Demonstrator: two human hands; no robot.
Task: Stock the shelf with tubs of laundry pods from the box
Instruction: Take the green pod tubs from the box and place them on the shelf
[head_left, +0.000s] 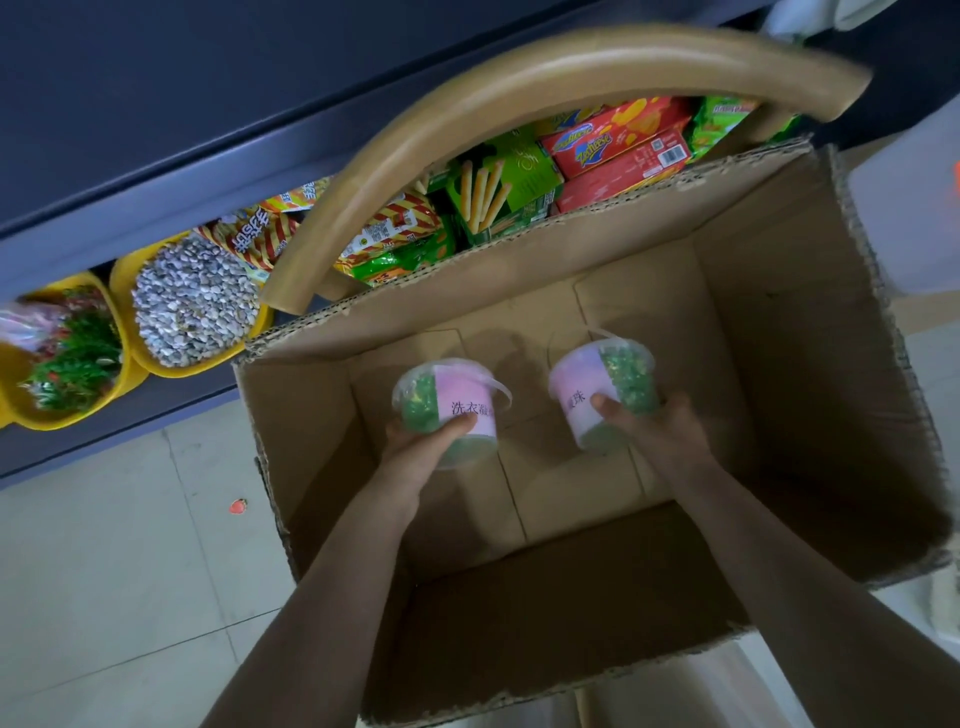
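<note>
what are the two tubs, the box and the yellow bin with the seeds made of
Left tub and right tub: likely clear, glossy plastic. The green contents show through the walls, and each has a pink, paper-like label.
Box: matte brown corrugated cardboard, with fluting visible along its torn top edges.
Yellow bin: probably smooth moulded plastic, judging by its even colour and rounded rim.

Clear tubs (449, 410) with green pods, pink labels; brown box (779, 364); yellow bins (124, 291).
</note>
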